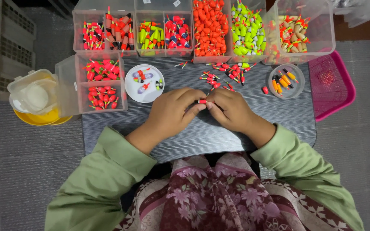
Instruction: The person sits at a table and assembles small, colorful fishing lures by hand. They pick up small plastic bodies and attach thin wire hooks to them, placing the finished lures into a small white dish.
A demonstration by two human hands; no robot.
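1. Head view, frame centre: left hand and right hand meet, fingertips pinched narrow on one small red float — braced from both ends.
2. Loose floats lie just above — within reach on the dark table.

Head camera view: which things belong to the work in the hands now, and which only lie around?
In use:
left hand
right hand
small red float piece, pinched by both
loose red float pieces

Lying about:
round white dish
pink mesh basket
yellow bowl
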